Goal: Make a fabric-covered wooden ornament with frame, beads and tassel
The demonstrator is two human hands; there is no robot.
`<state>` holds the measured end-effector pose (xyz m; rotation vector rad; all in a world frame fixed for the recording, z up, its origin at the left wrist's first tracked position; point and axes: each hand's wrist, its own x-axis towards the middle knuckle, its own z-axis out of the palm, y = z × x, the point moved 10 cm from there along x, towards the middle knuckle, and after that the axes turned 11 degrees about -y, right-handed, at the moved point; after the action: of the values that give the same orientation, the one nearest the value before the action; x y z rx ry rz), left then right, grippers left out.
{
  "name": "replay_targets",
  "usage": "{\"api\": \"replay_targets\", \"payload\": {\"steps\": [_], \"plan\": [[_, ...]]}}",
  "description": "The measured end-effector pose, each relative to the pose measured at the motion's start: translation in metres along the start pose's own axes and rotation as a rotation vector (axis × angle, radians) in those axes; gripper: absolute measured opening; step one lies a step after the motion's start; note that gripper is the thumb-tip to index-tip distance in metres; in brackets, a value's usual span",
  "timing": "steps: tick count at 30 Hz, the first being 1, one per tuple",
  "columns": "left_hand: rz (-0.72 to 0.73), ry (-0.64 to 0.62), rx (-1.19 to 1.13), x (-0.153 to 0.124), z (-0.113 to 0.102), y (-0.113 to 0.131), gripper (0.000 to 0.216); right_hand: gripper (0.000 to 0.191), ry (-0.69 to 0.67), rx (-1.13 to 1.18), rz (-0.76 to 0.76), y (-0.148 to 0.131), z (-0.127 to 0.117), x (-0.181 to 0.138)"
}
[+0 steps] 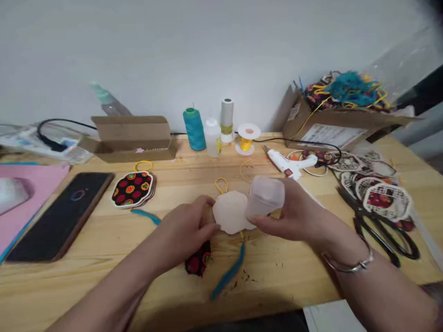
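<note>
Holding plastic cup [266, 196], right hand [289, 212]; left hand [183, 230] gripping pale disc [230, 212]

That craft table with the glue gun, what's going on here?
A person is working with both hands at a wooden table. Their left hand holds the edge of a pale scalloped disc with a yellow cord loop at its top, while their right hand holds a translucent plastic cup over its right side. A blue strip and a black patterned piece lie just below. A stack of matching patterned rounds, a white glue gun and black-handled scissors sit nearby.
</note>
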<state>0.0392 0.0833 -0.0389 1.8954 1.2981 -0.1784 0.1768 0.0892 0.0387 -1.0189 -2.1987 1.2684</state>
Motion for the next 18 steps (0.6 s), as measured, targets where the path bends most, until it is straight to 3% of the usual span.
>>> {"api": "replay_targets", "payload": {"steps": [8, 18], "plan": [[0.001, 0.009, -0.002, 0.0, -0.002, 0.005, 0.035, 0.013, 0.025, -0.016, -0.147, -0.011, 0.013, 0.002], [-0.002, 0.021, -0.003, 0.0, -0.003, 0.004, 0.036, 0.011, 0.044, -0.091, -0.008, 0.004, -0.005, -0.003]]}}
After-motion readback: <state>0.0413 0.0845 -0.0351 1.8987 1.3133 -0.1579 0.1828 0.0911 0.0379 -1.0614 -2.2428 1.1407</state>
